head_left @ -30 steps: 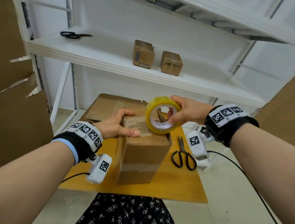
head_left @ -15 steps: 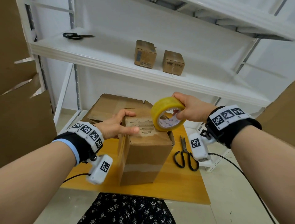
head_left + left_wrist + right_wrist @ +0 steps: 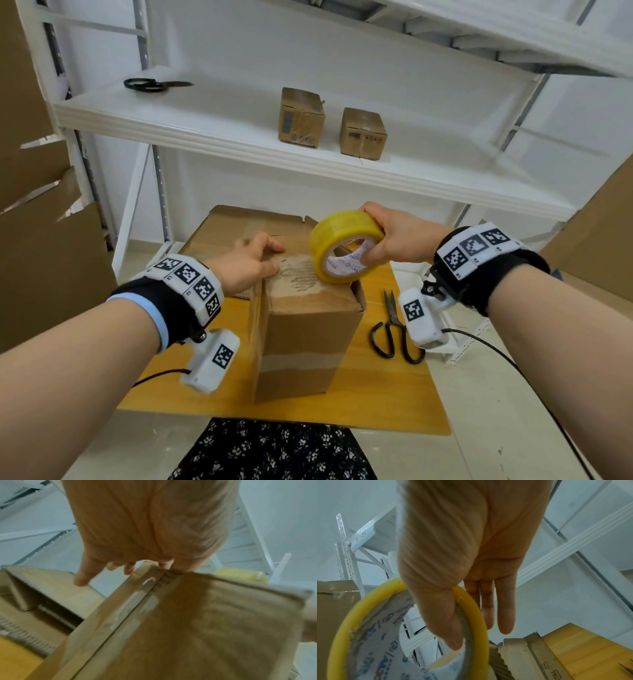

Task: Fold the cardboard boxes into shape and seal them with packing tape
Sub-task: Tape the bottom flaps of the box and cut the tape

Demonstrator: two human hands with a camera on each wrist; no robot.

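Two hands are at work on one tall brown cardboard box [image 3: 301, 329], which stands upright on the flat yellow wooden board [image 3: 387, 404] on the floor, right in the middle of my view. My left hand [image 3: 248, 265] rests on the near left part of the box top, with the thumb lying flat along the torn, ridged paper there and the fingers bent over the far left edge. It presses the top flaps down. My right hand [image 3: 394, 236] grips the round yellow roll of packing tape [image 3: 344, 251], with the thumb [image 3: 443, 619] hooked inside the printed grey core and the fingers laid over the outside. The roll stands on its edge and touches the far right part of the box top. I cannot tell from the pictures if any tape is stuck down yet.

Just right of the box, a pair of black-handled metal scissors [image 3: 394, 329] lies on the board, points away from me. Behind the box sits a big flat-topped brown carton [image 3: 239, 226]. Far up on the white metal shelf [image 3: 239, 137] stand two small sealed brown boxes [image 3: 330, 123], side by side, and well to their left lies a second pair of black scissors [image 3: 154, 84]. Large sheets of brown cardboard [image 3: 44, 219] lean at the left.
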